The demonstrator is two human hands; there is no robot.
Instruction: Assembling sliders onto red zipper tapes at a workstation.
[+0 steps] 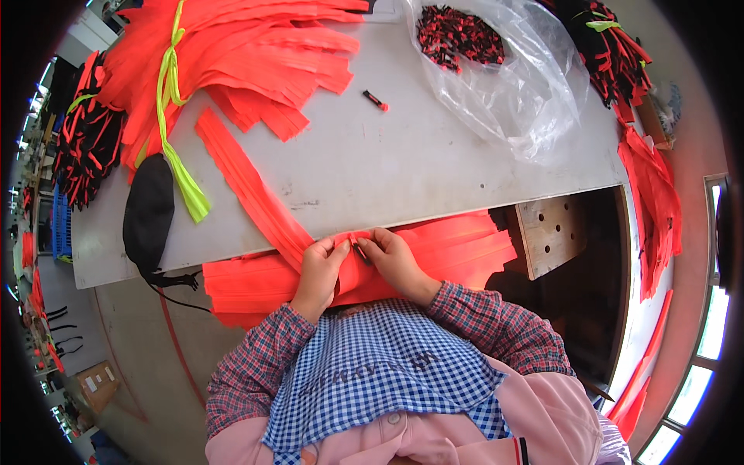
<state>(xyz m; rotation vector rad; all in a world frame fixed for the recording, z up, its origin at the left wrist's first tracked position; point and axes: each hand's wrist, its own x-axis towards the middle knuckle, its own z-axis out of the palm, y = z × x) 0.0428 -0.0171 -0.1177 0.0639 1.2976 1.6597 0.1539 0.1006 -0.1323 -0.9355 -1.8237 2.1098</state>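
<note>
At the table's near edge, my left hand (318, 273) is closed, pinching the end of an orange-red zipper tape (249, 190). The rest of this tape runs up and left across the tabletop. Close beside it, my right hand (400, 265) is closed with thumb and finger on a small black zipper pull (359, 253) against the tape end. The fingers partly hide where pull and tape meet. Under both hands, a thick stack of orange-red zipper tapes (246, 285) lies across my lap, below the tabletop edge.
On the grey table (387, 170) lie a large tape bundle (248, 54) with a yellow-green tie, a loose zipper pull (375, 101) and a clear bag (519, 116) of pulls. A black cloth pouch (149, 209) hangs at left. A holed wooden board (552, 232) sits under the table.
</note>
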